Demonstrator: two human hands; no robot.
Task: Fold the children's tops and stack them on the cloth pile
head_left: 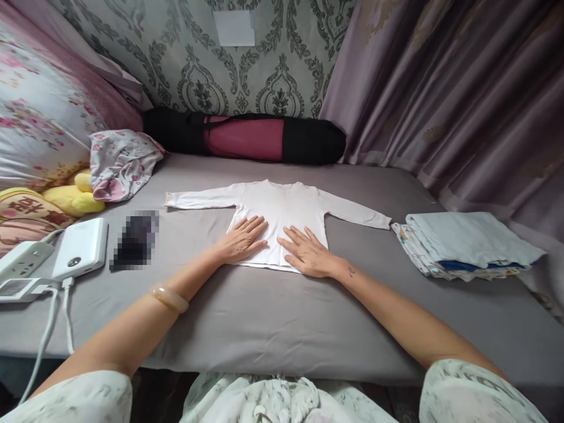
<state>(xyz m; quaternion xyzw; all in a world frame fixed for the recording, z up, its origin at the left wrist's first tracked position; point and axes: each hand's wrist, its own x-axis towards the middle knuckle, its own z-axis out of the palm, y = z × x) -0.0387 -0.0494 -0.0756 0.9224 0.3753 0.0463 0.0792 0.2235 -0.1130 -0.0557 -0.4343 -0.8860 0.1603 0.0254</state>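
A small white long-sleeved shirt [282,205] lies spread flat on the grey sheet [273,317], its neck toward the wall and both sleeves stretched out sideways. My left hand [244,239] rests palm down on the lower left part of the shirt, fingers spread. On the lower right part lies my right hand [307,251], also palm down with its fingers apart. Neither hand grips the cloth. The shirt's right cuff reaches close to a stack of folded clothes [471,238].
A black and dark red long bag [244,138] lies along the wall. At the left are a crumpled floral cloth [126,164], yellow plush [73,197], a white power bank [82,247] with cables, a power strip [26,261] and a blurred dark object [134,239]. Curtains hang at the right.
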